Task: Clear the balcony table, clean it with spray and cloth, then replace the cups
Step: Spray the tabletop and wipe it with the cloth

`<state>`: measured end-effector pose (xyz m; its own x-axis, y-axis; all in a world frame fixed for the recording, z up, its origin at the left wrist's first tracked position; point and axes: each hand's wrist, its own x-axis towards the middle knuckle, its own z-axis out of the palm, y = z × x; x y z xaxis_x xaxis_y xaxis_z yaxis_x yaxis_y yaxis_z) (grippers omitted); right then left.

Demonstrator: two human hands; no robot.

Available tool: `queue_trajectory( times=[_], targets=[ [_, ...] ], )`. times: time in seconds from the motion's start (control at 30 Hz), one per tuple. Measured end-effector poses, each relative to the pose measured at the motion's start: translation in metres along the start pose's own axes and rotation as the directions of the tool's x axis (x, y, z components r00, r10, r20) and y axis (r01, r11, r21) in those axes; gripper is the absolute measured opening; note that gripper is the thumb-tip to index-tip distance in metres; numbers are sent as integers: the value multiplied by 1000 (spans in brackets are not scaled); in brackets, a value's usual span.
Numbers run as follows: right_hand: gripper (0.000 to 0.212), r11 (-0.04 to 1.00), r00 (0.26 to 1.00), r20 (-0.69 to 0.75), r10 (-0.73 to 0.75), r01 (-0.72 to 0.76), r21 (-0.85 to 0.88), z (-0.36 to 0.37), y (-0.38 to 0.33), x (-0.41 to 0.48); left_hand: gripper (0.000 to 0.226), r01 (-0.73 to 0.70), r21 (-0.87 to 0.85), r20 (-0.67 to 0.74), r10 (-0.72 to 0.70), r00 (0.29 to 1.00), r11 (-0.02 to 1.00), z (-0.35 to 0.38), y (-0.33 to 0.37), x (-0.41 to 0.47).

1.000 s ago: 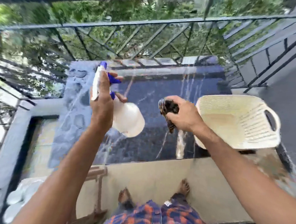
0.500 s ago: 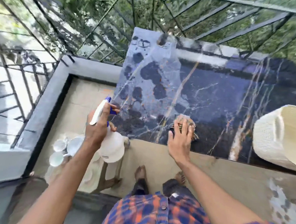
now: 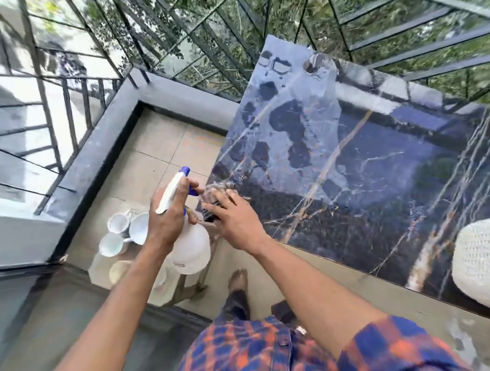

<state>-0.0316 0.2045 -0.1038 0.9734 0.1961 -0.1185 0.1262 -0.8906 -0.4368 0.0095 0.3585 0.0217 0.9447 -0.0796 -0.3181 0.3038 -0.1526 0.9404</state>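
We see bright, soft daylight. The glossy dark blue marble tabletop (image 3: 382, 176) carries pale sky glare at its far left. Motion blur softens everything, and the black metal railing (image 3: 70, 111) bows at the edges.

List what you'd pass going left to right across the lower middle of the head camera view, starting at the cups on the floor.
Cups → left hand gripping the spray bottle → right hand pressing the cloth → marble table → white basket.

No readable text, labels, brands or numbers anywhere; spray bottle (image 3: 189, 248), cups (image 3: 126, 229) and basket (image 3: 480, 257) show no legible markings.
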Motion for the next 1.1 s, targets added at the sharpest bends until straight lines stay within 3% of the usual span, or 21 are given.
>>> queue_trajectory(
  times=[0.17,0.23,0.33,0.47,0.53,0.6,0.67,0.77,0.87,0.93,1.1],
  targets=[
    [44,997,979,-190,76,-73,26,-17,43,-96,41,5,51,24,-6,1000,999,-2,-8,7],
    [42,978,950,-236,202,-207,3,-25,75,-149,39,16,62,47,-19,999,998,-2,-13,8],
    [44,885,849,-271,454,-466,21,-33,110,-215,38,14,70,73,-19,997,997,-1,-21,10],
    [46,833,812,-255,526,-552,-37,-24,105,-217,37,7,79,76,-13,997,997,1,-27,11],
    [44,895,876,-257,408,-440,-76,-12,82,-183,37,8,77,75,-14,997,997,-1,-28,10],
    [39,974,963,-213,167,-195,-119,0,51,-134,38,12,77,58,-16,998,997,-4,-26,9],
    [39,994,985,-172,-29,10,-111,13,20,-75,39,9,51,34,-11,999,999,-8,-23,7],
    [48,977,980,-24,-199,196,-86,20,-16,5,32,21,4,-24,-21,999,1000,-16,-18,2],
    [49,943,939,152,-307,322,-86,14,-21,53,28,37,3,-89,-36,995,999,-26,-18,2],
    [48,918,910,196,-366,387,-85,6,-16,61,32,32,-3,-96,-32,995,999,-32,-20,5],
    [44,924,927,78,-367,373,-83,-3,-2,25,36,34,7,-90,-33,995,999,-40,-21,12]
  ],
)
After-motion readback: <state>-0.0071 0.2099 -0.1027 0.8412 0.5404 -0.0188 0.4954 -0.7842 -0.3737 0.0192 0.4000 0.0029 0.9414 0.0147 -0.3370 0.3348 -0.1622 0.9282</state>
